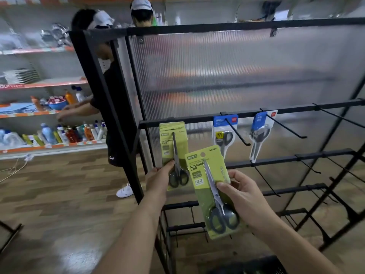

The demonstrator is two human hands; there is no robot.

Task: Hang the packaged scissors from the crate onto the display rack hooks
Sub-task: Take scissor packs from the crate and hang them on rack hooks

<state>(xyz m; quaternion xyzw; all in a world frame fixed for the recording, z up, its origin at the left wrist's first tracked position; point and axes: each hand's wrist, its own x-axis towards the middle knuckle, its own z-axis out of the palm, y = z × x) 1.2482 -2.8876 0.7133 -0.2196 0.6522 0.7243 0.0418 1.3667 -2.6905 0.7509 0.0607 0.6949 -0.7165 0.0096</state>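
Hands (158,179) gripping green scissors packs (212,186), black rack (197,119)

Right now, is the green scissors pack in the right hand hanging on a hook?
No, the right hand holds the green scissors pack off the rack, and its round hole is empty.

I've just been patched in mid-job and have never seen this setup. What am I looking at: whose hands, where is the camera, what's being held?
There is no machine here. One camera sits on a person's head, looking forward and down at their own bare hands. The right hand pinches a green scissors pack, free in the air and not yet hung. The left hand grips the lower end of a stack of green packs up at a rail of the black display rack. Further right, blue-topped scissors packs hang on hooks, and another hook is bare. Behind, other people work at shop shelves.
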